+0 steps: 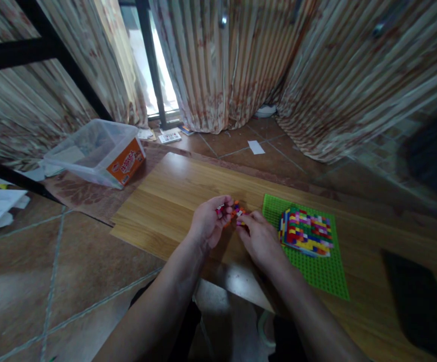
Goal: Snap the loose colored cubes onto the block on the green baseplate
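My left hand (208,221) and my right hand (260,237) meet over a low wooden board (165,196) on the floor. Between their fingertips sits a small cluster of coloured bricks (236,210), orange, red and white. Both hands pinch it, the left from the left side, the right from below and right. Just right of my right hand lies a green baseplate (316,271) that carries a multicoloured block of stacked bricks (307,232).
A clear plastic bin with an orange label (97,151) lies tilted on the floor at the back left. Striped curtains (222,60) hang behind. Papers (169,136) lie by the window. A dark flat object (418,301) rests at the board's right end.
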Tool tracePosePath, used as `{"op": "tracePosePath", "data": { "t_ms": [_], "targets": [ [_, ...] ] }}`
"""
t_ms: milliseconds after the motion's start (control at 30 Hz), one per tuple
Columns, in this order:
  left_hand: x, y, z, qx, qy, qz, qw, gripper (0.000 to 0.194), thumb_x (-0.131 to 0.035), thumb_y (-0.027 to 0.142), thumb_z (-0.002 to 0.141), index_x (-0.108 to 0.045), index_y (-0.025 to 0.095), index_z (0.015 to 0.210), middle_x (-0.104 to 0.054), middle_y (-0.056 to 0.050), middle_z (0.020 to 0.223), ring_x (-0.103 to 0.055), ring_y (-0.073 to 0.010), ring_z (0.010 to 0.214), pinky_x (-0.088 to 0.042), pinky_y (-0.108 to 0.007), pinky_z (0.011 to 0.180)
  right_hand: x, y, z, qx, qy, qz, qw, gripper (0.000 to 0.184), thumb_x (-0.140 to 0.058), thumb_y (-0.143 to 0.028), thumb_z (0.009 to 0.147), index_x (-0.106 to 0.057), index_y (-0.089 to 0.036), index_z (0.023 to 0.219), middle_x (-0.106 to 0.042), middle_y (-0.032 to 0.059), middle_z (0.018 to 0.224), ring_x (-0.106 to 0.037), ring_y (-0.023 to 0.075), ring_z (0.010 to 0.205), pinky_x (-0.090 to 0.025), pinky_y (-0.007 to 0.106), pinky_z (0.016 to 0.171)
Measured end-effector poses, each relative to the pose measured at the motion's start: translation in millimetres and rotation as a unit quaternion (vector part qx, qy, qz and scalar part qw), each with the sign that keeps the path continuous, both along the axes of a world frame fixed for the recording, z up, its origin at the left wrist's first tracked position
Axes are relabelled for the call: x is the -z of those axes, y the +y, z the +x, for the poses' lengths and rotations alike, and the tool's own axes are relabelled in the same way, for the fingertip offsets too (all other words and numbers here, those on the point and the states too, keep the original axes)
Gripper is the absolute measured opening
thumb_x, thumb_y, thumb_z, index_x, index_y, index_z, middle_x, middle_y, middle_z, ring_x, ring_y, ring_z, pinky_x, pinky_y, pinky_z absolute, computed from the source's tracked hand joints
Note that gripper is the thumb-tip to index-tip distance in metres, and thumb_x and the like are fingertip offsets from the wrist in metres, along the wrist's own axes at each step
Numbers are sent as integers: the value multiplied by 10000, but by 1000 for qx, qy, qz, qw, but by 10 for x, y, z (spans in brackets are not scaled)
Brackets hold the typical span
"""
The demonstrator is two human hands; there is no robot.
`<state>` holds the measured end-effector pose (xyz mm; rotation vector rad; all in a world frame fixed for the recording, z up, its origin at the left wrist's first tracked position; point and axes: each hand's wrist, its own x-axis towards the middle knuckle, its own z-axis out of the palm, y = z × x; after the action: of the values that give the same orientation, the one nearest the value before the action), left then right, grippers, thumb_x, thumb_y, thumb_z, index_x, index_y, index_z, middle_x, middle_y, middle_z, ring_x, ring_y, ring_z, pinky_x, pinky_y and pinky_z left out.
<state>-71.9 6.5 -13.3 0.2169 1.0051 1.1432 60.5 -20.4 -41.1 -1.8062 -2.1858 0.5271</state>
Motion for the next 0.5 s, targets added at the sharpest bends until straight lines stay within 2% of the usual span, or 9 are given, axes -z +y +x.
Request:
{"op": "tracePosePath", "data": {
  "t_ms": [333,500],
  "targets": [
    [22,1,0,-5,6,5,1000,188,-531,84,869,-634,91,712,-588,-10,645,-511,-42,499,-415,-145,479,35,47,88,9,53,16,998,166,-624,-129,838,-746,-164,946,-654,86,932,-643,194,805,-491,319,794],
    [45,-2,11,-15,16,3,1000,190,-542,90,860,-644,92,699,-595,-16,637,-513,-48,505,-415,-154,492,66,85,185,26,144,46,988,142,-639,-175,819,-752,-182,905,-665,59,858,-640,188,770,-501,338,769]
  ]
}}
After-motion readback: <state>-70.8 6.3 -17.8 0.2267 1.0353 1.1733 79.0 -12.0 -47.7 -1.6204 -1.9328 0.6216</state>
